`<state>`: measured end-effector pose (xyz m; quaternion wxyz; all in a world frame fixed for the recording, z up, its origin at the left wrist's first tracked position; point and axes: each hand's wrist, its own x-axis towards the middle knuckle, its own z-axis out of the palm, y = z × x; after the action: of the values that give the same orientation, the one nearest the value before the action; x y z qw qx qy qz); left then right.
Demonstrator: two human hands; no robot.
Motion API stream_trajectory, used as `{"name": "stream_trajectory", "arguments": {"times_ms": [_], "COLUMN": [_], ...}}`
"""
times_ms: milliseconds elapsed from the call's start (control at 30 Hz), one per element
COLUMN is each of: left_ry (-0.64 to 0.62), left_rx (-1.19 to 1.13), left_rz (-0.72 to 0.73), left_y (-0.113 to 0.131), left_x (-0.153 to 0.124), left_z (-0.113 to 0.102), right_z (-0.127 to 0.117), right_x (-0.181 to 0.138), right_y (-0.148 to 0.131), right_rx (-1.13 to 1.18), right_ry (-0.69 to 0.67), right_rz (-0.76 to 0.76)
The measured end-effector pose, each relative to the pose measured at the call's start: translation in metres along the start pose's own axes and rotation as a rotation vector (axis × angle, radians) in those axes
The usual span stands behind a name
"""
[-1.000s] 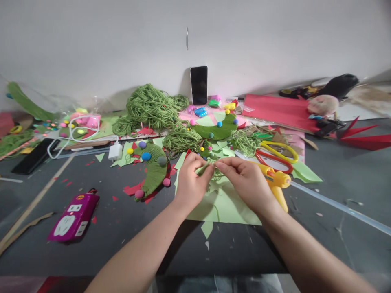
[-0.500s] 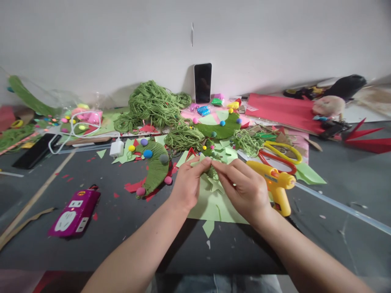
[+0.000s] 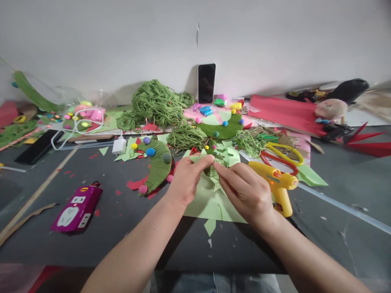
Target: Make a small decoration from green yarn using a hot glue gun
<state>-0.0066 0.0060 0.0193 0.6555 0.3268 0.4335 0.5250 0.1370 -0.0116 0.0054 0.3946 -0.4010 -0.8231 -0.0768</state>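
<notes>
Over a light green paper sheet (image 3: pixel 198 205), my two hands meet fingertip to fingertip. My left hand (image 3: pixel 187 177) is closed in a pinch, with a light green paper piece (image 3: pixel 200 156) showing past its fingers. My right hand (image 3: pixel 246 189) is also closed, thumb against forefinger; what lies in its tips is too small to make out. Below the fingertips are green yarn strands and a pale green paper star (image 3: pixel 217 186), partly hidden. A yellow glue gun (image 3: pixel 279 183) lies just right of my right hand. A green yarn-wrapped crescent (image 3: pixel 159 162) with coloured pompoms lies left of my left hand.
Behind my hands lie a green yarn heap (image 3: pixel 155 103), a second pompom crescent (image 3: pixel 224 128) and scissors (image 3: pixel 282 154) with yellow and red handles. A phone (image 3: pixel 206 83) leans on the wall. A purple power strip (image 3: pixel 77 208) sits at left, a white charger (image 3: pixel 119 145) behind it.
The whole scene has shifted slightly to the right in view. My hands keep the same pinched pose, with the right fingertips a little lower and slightly apart from the left.
</notes>
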Motion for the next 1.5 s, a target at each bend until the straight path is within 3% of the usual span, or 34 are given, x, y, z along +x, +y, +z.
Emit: {"name": "stream_trajectory", "arguments": {"times_ms": [167, 433, 833, 1033, 1233, 1367, 1500], "left_ry": [-0.031, 0.11, 0.122, 0.118, 0.105, 0.119, 0.148], "left_rx": [-0.022, -0.185, -0.025, -0.146, -0.054, 0.04, 0.076], "left_rz": [-0.01, -0.064, 0.124, 0.013, 0.071, 0.165, 0.18], "left_y": [0.001, 0.005, -0.004, 0.001, 0.001, -0.006, -0.017], "left_x": [0.002, 0.002, 0.006, 0.003, 0.007, 0.006, 0.003], "left_z": [0.0, 0.005, 0.0, 0.007, -0.002, -0.003, 0.003], "right_z": [0.0, 0.002, 0.0, 0.007, 0.005, 0.003, 0.006], "right_x": [0.002, 0.001, 0.006, 0.002, 0.006, 0.011, 0.012], "right_y": [0.001, 0.001, -0.003, 0.002, 0.015, 0.014, 0.008], "right_rx": [0.012, 0.115, 0.347, 0.345, 0.583, 0.732, 0.858], "right_ry": [0.01, -0.021, 0.018, -0.047, -0.236, -0.107, -0.067], "right_rz": [0.005, 0.024, 0.282, 0.264, 0.465, 0.645, 0.79]}}
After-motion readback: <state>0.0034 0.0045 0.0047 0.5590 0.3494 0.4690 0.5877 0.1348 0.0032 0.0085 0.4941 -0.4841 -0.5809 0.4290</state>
